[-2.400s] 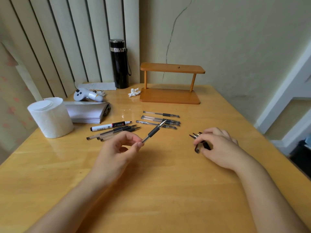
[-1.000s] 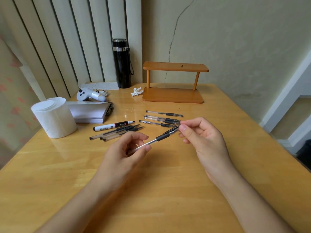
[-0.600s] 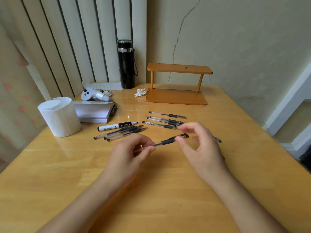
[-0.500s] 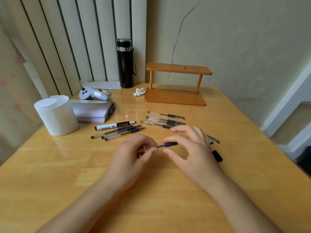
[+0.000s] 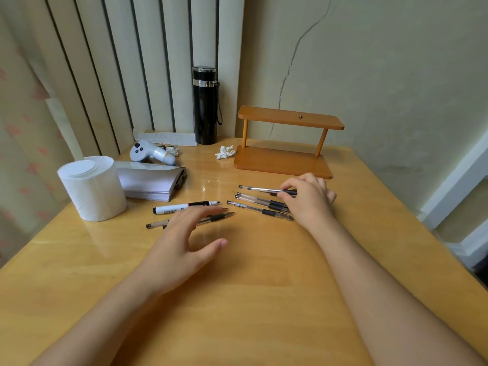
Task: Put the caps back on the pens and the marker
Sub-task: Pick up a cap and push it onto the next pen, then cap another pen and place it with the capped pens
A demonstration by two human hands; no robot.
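My right hand (image 5: pixel 307 200) pinches the black end of a clear pen (image 5: pixel 260 189) at the far side of a row of pens (image 5: pixel 260 207) lying side by side on the wooden table (image 5: pixel 237 299). With fingers spread and nothing in it, my left hand (image 5: pixel 182 241) hovers over a few uncapped pens (image 5: pixel 217 216) whose tips point right. Just behind those lies a white marker (image 5: pixel 182 207) with its tip bare. No loose caps show; my right hand and arm hide the table beyond the row.
A white paper roll (image 5: pixel 92 190) and a stack of paper (image 5: pixel 151 182) stand at the left. A white controller (image 5: pixel 149 154), a black flask (image 5: pixel 204 105), a crumpled tissue (image 5: pixel 224 153) and a small wooden shelf (image 5: pixel 285 143) are at the back.
My right hand fitted a cap on the pen my left hand held, then carried the pen to the row on the right. My left hand let go and moved over the uncapped pens.
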